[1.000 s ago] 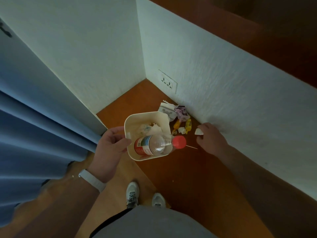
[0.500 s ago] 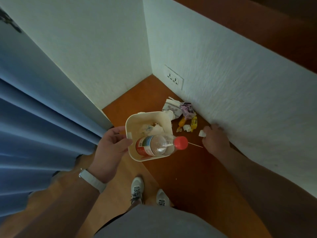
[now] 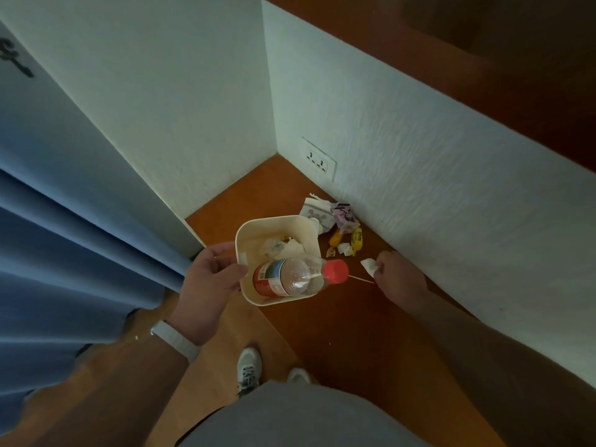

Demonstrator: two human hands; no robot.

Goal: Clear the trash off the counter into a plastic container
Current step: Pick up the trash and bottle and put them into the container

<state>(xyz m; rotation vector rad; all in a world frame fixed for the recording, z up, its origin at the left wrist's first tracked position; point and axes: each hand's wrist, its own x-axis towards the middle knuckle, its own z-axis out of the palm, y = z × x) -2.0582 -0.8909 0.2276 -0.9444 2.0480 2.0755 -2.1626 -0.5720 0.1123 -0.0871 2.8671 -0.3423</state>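
My left hand [image 3: 211,279] grips the left rim of a cream plastic container [image 3: 246,230], held over the counter's edge. Inside it lie crumpled paper and a clear bottle [image 3: 290,275] with a red cap that sticks out over the right rim. My right hand [image 3: 398,279] rests on the brown counter [image 3: 354,317] and pinches a small white paper scrap [image 3: 368,265]. A thin white stick [image 3: 361,279] lies between the cap and that hand. Beyond the container sit a white wrapper [image 3: 314,208], a purple wrapper [image 3: 343,214], yellow candy wrappers [image 3: 354,240] and a tiny white crumple [image 3: 344,248].
White walls close the counter on the far side and on the right, with a socket plate [image 3: 317,160] low in the corner. A blue curtain [image 3: 64,253] hangs on the left. My shoes [image 3: 248,369] stand on the lighter wooden floor below the counter's edge.
My right hand has slid a little towards me along the wall with the white scrap pinched in its fingers. The container and my left hand have held still.
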